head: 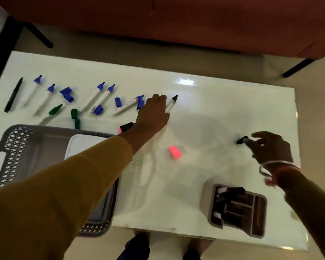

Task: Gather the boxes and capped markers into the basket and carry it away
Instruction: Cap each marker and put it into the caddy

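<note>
My left hand [154,111] reaches across the white table [214,113], its fingers on the body of a black-tipped marker [172,102]. My right hand [270,147] holds a black marker cap [242,140] at its fingertips, just above the table. A grey lattice basket [17,147] sits at the left with a white box [83,145] inside, partly hidden by my left arm. Several uncapped blue markers [94,96] and loose blue caps [67,93] lie in a row at the back left. A green marker [53,112] lies near green caps [75,117].
A pink cap [175,152] lies mid-table and a black-and-pink highlighter [126,127] by my left wrist. A brown compartment organiser [236,209] with black markers stands at the front right. A thin black pen [13,94] lies far left. A red sofa [195,19] is behind the table.
</note>
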